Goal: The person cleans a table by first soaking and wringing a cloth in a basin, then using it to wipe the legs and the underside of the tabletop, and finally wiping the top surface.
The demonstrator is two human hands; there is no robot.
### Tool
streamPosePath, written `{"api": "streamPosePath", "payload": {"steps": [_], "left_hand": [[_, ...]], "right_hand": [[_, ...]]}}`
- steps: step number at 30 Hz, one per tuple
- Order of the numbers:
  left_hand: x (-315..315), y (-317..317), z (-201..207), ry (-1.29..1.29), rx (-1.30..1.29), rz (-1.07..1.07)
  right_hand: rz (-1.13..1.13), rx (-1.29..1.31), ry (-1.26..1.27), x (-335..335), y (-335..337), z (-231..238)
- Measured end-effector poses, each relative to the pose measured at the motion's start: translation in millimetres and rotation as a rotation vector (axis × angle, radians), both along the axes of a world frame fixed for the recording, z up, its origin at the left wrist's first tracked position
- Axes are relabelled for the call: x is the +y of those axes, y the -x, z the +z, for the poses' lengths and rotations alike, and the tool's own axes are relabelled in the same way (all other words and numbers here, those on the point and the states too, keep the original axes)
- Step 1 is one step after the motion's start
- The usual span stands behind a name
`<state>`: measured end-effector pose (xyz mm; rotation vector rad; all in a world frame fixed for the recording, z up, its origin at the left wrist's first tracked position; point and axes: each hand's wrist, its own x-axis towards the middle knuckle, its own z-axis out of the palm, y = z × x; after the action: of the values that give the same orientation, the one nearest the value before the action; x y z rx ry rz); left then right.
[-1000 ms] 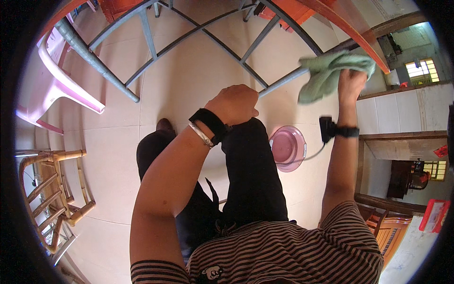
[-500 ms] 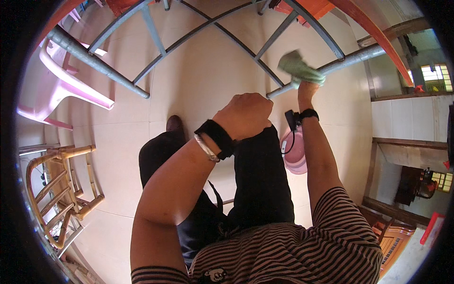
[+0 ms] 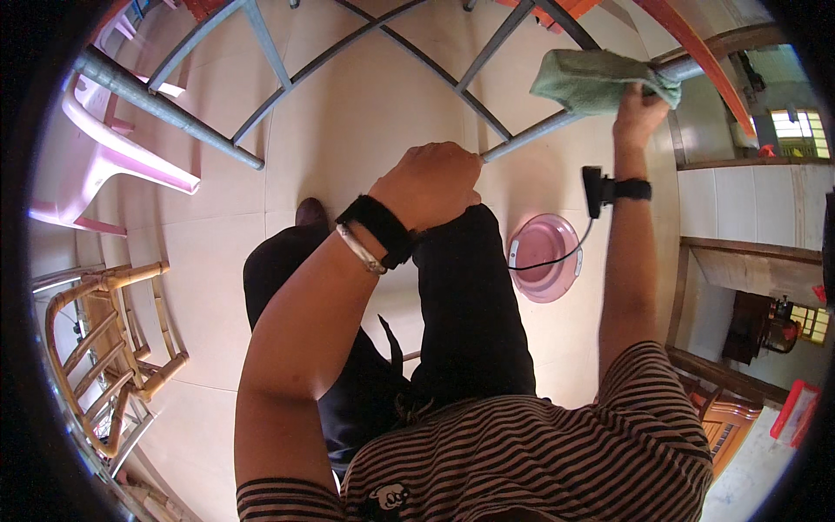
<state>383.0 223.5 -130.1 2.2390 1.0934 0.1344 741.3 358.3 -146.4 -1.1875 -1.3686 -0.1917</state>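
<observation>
My right hand [image 3: 642, 115] reaches far forward at the upper right, its fingers wrapped round a green cloth [image 3: 584, 83]. The cloth lies over the grey metal tube [image 3: 544, 135] of a folding frame, spread out to the left of the hand and hiding part of the tube. My left hand [image 3: 430, 181] is closed in a fist by my bent knee, with nothing seen in it. Black bands circle both wrists, and a silver bangle [image 3: 359, 248] sits beside the left one. Below the frame a pink plastic basin [image 3: 546, 261] stands on the floor.
Crossed grey bars [image 3: 378, 26] of the frame span the top, with a red-orange edge [image 3: 696, 56] at right. A pink plastic chair [image 3: 113, 157] stands at left, above a bamboo chair [image 3: 109, 348]. Wooden furniture [image 3: 726, 426] sits at the lower right.
My right hand has moved right and forward along the tube with the cloth, which now hangs more spread out. More of the basin shows. My left hand stays by the knee.
</observation>
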Motion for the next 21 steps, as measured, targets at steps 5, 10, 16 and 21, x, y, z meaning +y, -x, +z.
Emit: {"api": "streamPosePath", "payload": {"steps": [5,10,16,21], "left_hand": [[0,8,-4,-0.01,0.005,-0.004],[1,11,-8,-0.019,-0.011,-0.001],[-6,20,-13,-0.094,-0.086,0.051],[-24,23,-16,-0.307,-0.153,0.167]], "right_hand": [[-0.205,-0.041,0.123,10,14,-119],[0.004,0.2,0.392,-23,41,-171],[0.637,0.793,0.555,-51,83,-185],[0.543,0.262,0.458,47,99,-120]]}}
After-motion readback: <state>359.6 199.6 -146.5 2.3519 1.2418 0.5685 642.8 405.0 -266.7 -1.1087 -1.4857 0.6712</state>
